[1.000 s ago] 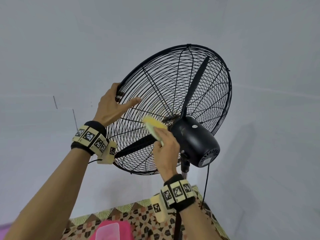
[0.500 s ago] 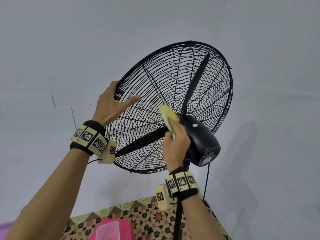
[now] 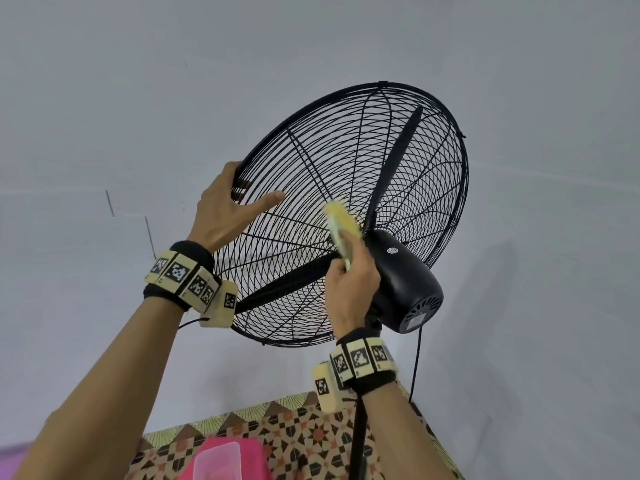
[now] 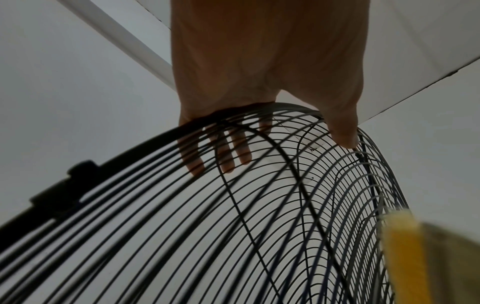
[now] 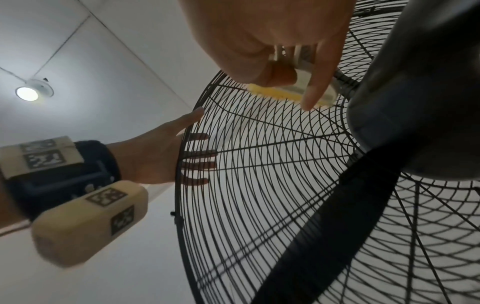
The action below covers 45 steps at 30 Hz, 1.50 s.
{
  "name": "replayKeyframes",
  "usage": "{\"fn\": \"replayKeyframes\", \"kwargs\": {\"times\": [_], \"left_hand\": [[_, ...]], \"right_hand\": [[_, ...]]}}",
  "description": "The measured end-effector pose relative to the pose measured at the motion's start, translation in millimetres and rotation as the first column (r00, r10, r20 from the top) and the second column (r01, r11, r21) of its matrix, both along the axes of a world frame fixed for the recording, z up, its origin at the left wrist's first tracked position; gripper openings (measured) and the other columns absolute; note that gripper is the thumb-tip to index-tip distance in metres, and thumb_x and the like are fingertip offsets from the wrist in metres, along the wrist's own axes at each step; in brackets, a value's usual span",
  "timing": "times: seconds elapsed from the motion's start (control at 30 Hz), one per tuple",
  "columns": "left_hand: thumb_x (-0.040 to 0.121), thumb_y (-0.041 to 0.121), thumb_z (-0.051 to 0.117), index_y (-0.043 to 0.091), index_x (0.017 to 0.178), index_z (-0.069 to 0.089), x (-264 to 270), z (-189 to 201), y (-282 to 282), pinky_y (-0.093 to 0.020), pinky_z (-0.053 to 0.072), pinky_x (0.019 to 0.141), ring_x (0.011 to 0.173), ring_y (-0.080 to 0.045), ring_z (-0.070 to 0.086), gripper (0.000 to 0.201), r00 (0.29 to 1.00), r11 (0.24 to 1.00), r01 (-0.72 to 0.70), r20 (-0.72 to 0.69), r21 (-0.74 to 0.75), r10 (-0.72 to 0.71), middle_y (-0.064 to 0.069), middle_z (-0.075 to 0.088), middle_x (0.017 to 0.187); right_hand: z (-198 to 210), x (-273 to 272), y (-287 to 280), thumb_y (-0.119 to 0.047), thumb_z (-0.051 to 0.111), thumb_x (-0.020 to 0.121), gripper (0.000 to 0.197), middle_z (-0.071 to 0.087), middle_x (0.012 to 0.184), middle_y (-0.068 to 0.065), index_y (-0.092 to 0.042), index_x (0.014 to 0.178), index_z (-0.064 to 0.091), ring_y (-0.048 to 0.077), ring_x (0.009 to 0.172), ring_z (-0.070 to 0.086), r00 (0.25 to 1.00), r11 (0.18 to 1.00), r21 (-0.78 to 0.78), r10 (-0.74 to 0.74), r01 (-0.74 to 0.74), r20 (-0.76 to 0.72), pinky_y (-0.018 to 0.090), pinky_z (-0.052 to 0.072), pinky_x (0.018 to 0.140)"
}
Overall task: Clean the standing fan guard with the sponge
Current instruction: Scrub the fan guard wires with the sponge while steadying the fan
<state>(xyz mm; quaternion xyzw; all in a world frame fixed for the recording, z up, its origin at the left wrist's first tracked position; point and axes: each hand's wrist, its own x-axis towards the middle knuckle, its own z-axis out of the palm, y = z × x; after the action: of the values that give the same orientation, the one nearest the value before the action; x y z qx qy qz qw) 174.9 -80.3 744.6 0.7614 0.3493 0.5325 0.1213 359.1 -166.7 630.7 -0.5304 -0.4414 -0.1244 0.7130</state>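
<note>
The fan guard (image 3: 349, 216), a round black wire cage tilted back, faces away from the person, so its rear side and the black motor housing (image 3: 403, 282) at its hub are toward the camera. The left hand (image 3: 221, 206) grips the guard's rim on the side farthest from the motor: its fingers (image 4: 228, 156) curl over the rim and show through the wires on the far side, while the thumb (image 3: 268, 199) lies straight along the near wires, pointing toward the hub. The right hand (image 3: 351, 282) pinches a yellow sponge (image 3: 341, 221) between thumb and fingers and presses its yellow face against the rear wires just beside the motor housing, on the side toward the left hand. In the right wrist view the sponge (image 5: 285, 93) sits flat on the wires with one finger (image 5: 315, 90) stretched across its pale back. Black fan blades (image 3: 398, 161) show inside the guard, one rising above the hub and one running down below it. Under the motor housing a black pole (image 3: 358, 434) drops to a patterned mat (image 3: 304, 441), where a pink container (image 3: 239, 460) lies, and a black cord (image 3: 415, 362) hangs from the housing.
</note>
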Motion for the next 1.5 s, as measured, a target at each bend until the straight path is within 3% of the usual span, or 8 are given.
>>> {"fn": "replayKeyframes", "kwargs": {"times": [0.1, 0.23, 0.3, 0.47, 0.63, 1.23, 1.37, 1.5], "left_hand": [[0.08, 0.074, 0.072, 0.026, 0.142, 0.048, -3, -1, 1, -0.033, 0.047, 0.093, 0.112, -0.016, 0.062, 0.082, 1.0, 1.0, -0.006, 0.009, -0.015, 0.006, 0.003, 0.063, 0.121], [0.081, 0.069, 0.075, 0.026, 0.143, 0.047, -4, -2, 0, -0.028, 0.044, 0.091, 0.113, -0.015, 0.061, 0.08, 1.0, 1.0, -0.005, 0.009, -0.026, 0.005, 0.004, 0.063, 0.121], [0.081, 0.069, 0.075, 0.027, 0.143, 0.048, -1, -1, -2, -0.026, 0.044, 0.09, 0.113, -0.014, 0.06, 0.081, 1.0, 1.0, -0.002, 0.015, -0.027, 0.003, 0.004, 0.063, 0.122], [0.08, 0.07, 0.076, 0.027, 0.142, 0.05, 0, -1, -2, -0.027, 0.044, 0.091, 0.113, -0.014, 0.061, 0.079, 0.999, 1.0, -0.007, 0.034, -0.029, 0.008, 0.005, 0.064, 0.122], [0.077, 0.079, 0.072, 0.028, 0.142, 0.048, -6, -4, 0, -0.03, 0.046, 0.092, 0.111, -0.014, 0.062, 0.085, 1.0, 1.0, -0.007, 0.027, -0.029, 0.008, 0.006, 0.064, 0.12], [0.081, 0.071, 0.076, 0.026, 0.145, 0.048, 1, -2, -3, -0.025, 0.046, 0.09, 0.112, -0.014, 0.061, 0.083, 1.0, 1.0, 0.008, 0.03, -0.005, -0.008, 0.004, 0.064, 0.123], [0.081, 0.071, 0.075, 0.027, 0.145, 0.048, -5, -5, 1, -0.029, 0.047, 0.092, 0.112, -0.014, 0.062, 0.083, 0.999, 1.0, 0.005, 0.046, -0.018, -0.004, 0.005, 0.064, 0.122], [0.079, 0.075, 0.074, 0.027, 0.143, 0.049, -3, -4, -1, -0.031, 0.047, 0.093, 0.112, -0.015, 0.062, 0.084, 0.999, 1.0, 0.007, 0.031, -0.013, -0.007, 0.005, 0.064, 0.122]], "right_hand": [[-19, -11, -5, 0.006, 0.064, 0.088, 0.05, 0.072, 0.127, 0.003, -0.019, 0.131, 0.07, 0.019, 0.113, 0.065, 0.987, 0.989, -0.133, 0.077, -0.058, 0.14, 0.033, 0.058, 0.094], [-16, 3, -16, 0.002, 0.063, 0.094, 0.044, 0.074, 0.113, -0.002, -0.012, 0.135, 0.067, 0.015, 0.096, 0.073, 0.99, 0.99, -0.041, 0.132, -0.135, -0.055, 0.027, 0.063, 0.075], [0, 18, -15, 0.003, 0.061, 0.096, 0.044, 0.073, 0.116, -0.001, -0.011, 0.138, 0.065, 0.011, 0.099, 0.072, 0.988, 0.996, 0.071, 0.066, -0.057, -0.137, 0.025, 0.062, 0.081], [-8, 13, -1, 0.005, 0.061, 0.096, 0.044, 0.07, 0.13, 0.002, -0.016, 0.134, 0.068, 0.019, 0.117, 0.068, 0.993, 0.996, 0.001, 0.093, -0.093, -0.077, 0.042, 0.06, 0.093], [-28, 18, -4, -0.003, 0.059, 0.094, 0.044, 0.075, 0.118, -0.003, -0.024, 0.131, 0.07, 0.021, 0.097, 0.075, 0.97, 0.967, -0.124, 0.209, -0.224, -0.123, 0.047, 0.064, 0.081], [-2, 8, -8, 0.005, 0.061, 0.096, 0.04, 0.073, 0.124, 0.006, -0.012, 0.131, 0.07, 0.018, 0.112, 0.069, 0.992, 0.999, 0.011, 0.044, -0.043, -0.117, 0.03, 0.058, 0.095], [-23, 4, -17, 0.003, 0.064, 0.093, 0.04, 0.077, 0.114, 0.004, -0.014, 0.128, 0.073, 0.015, 0.098, 0.071, 0.995, 0.978, -0.185, 0.098, -0.095, 0.008, 0.03, 0.06, 0.088], [-10, 15, -19, 0.002, 0.062, 0.096, 0.038, 0.076, 0.115, 0.005, -0.012, 0.13, 0.07, 0.015, 0.099, 0.072, 0.997, 0.998, -0.025, 0.052, -0.053, -0.056, 0.028, 0.061, 0.083]]}}
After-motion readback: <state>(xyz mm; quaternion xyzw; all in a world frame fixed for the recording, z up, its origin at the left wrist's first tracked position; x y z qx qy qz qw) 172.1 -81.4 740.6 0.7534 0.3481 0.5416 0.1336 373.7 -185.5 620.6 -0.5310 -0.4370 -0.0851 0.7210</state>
